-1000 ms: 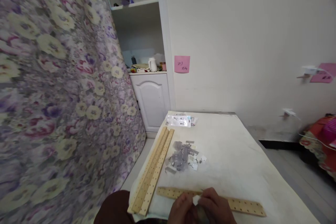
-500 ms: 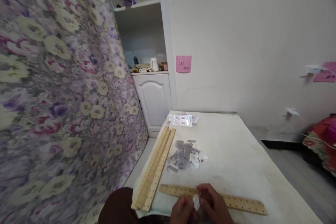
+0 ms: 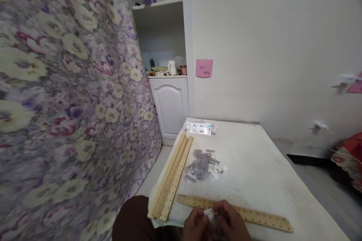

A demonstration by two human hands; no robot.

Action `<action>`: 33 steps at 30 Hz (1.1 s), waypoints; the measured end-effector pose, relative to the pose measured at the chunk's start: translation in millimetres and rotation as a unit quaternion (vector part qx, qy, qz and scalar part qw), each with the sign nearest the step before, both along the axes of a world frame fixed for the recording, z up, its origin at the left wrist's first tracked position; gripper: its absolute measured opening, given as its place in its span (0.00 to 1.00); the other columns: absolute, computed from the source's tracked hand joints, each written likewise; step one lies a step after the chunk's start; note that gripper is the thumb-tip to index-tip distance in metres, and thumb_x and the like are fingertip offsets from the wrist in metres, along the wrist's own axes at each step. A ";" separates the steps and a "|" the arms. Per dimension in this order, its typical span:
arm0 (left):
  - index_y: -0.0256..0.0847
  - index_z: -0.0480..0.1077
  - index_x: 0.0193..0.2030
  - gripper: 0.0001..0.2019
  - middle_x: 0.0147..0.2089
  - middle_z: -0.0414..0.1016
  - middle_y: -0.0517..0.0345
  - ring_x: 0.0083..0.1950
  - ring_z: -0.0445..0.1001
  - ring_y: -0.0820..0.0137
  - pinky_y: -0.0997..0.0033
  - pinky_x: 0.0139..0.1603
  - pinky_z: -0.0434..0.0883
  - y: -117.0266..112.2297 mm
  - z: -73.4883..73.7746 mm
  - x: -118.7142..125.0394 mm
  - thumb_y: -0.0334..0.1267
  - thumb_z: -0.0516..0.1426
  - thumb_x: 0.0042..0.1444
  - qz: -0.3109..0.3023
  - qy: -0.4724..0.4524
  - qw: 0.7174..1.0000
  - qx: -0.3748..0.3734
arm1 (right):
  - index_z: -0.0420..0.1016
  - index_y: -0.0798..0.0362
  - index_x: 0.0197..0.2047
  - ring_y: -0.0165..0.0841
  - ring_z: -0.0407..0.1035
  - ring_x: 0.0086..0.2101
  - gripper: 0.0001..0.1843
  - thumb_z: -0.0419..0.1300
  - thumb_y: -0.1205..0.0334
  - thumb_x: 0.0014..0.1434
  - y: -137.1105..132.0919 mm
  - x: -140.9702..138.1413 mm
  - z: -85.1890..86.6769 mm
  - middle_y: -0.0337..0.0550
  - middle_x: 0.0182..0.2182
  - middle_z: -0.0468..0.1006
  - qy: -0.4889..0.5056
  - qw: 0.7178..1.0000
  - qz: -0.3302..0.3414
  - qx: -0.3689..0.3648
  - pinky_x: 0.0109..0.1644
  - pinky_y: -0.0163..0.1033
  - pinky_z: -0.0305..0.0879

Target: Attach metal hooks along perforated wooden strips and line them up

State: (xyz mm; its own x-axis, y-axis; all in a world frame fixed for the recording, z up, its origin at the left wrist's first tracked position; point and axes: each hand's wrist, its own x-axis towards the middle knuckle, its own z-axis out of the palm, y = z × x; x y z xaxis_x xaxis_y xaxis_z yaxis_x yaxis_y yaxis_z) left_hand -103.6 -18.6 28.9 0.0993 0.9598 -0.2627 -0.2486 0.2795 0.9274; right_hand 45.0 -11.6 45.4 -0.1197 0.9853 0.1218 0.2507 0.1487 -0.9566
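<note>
At the bottom edge my left hand (image 3: 195, 226) and my right hand (image 3: 230, 223) are brought together, fingers curled around a small pale piece (image 3: 209, 214) held between them. They hover over a perforated wooden strip (image 3: 254, 216) lying crosswise on the white cloth-covered table (image 3: 254, 169). Two more wooden strips (image 3: 174, 181) lie side by side along the table's left edge. A heap of small clear plastic packets (image 3: 202, 165) sits just beyond my hands.
A clear packet (image 3: 198, 128) lies at the table's far left corner. A floral mattress (image 3: 65, 98) leans at the left. A white cabinet (image 3: 169, 105) with shelves stands behind. Pink notes (image 3: 204, 68) hang on the wall. Red fabric (image 3: 349, 154) shows at the right.
The view has shifted, so everything sits slightly further right. My hands have stayed together at the bottom, and the small pale piece between them has come into view.
</note>
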 end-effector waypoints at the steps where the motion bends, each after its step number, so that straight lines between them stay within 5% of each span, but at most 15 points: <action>1: 0.43 0.60 0.27 0.22 0.17 0.63 0.70 0.14 0.58 0.79 0.77 0.17 0.52 0.9 1.9 -3.7 0.59 0.60 0.41 -0.008 0.024 1.000 0.005 | 0.72 0.51 0.34 0.33 0.66 0.27 0.12 0.54 0.52 0.52 -1.2 1.6 -0.5 0.39 0.26 0.75 -0.012 1.000 -0.002 0.019 0.33 0.36 0.62; 5: 0.43 0.59 0.25 0.16 0.18 0.59 0.70 0.18 0.57 0.77 0.75 0.21 0.54 2.0 16.3 -16.5 0.51 0.57 0.48 -0.023 0.168 0.983 0.070 | 0.73 0.51 0.37 0.35 0.67 0.30 0.15 0.52 0.51 0.56 -1.8 8.6 5.6 0.42 0.30 0.76 -0.059 0.998 -0.011 0.027 0.36 0.37 0.62; 11: 0.40 0.65 0.26 0.08 0.24 0.62 0.64 0.29 0.60 0.72 0.73 0.30 0.56 -3.2 41.8 -19.0 0.41 0.55 0.51 -0.073 0.312 0.938 0.135 | 0.75 0.51 0.32 0.32 0.66 0.29 0.10 0.57 0.54 0.53 3.6 1.5 8.9 0.39 0.27 0.75 -0.112 0.992 0.063 0.007 0.34 0.34 0.60; 19: 0.40 0.66 0.24 0.10 0.24 0.66 0.62 0.29 0.62 0.70 0.73 0.31 0.57 -5.3 38.3 -22.6 0.42 0.56 0.51 -0.084 0.293 0.947 0.101 | 0.66 0.51 0.28 0.27 0.58 0.22 0.10 0.59 0.54 0.49 2.7 -14.6 -17.6 0.33 0.20 0.66 -0.038 0.994 0.096 -0.033 0.26 0.31 0.52; 26: 0.40 0.70 0.29 0.17 0.29 0.70 0.58 0.34 0.67 0.68 0.72 0.36 0.63 -9.2 40.0 -36.3 0.52 0.53 0.54 -0.047 0.219 0.966 0.126 | 0.61 0.50 0.26 0.26 0.58 0.20 0.11 0.58 0.53 0.49 6.2 -27.4 -1.7 0.29 0.17 0.62 0.026 0.993 0.088 -0.074 0.24 0.31 0.53; 33: 0.40 0.68 0.32 0.24 0.26 0.72 0.61 0.16 0.62 0.79 0.77 0.17 0.54 -12.6 12.5 -49.3 0.61 0.56 0.47 -0.017 0.061 0.998 0.014 | 0.62 0.51 0.29 0.24 0.59 0.16 0.07 0.55 0.58 0.51 28.2 -53.2 17.6 0.28 0.18 0.65 0.121 0.984 0.070 -0.106 0.21 0.30 0.54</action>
State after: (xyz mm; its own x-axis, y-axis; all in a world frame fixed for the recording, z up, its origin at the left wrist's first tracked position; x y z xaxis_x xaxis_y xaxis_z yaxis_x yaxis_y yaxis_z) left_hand -152.9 -31.2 41.4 0.1007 0.9635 -0.2480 -0.1251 0.2596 0.9576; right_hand -8.2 16.6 63.0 -0.2487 0.9676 -0.0439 0.0022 -0.0448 -0.9990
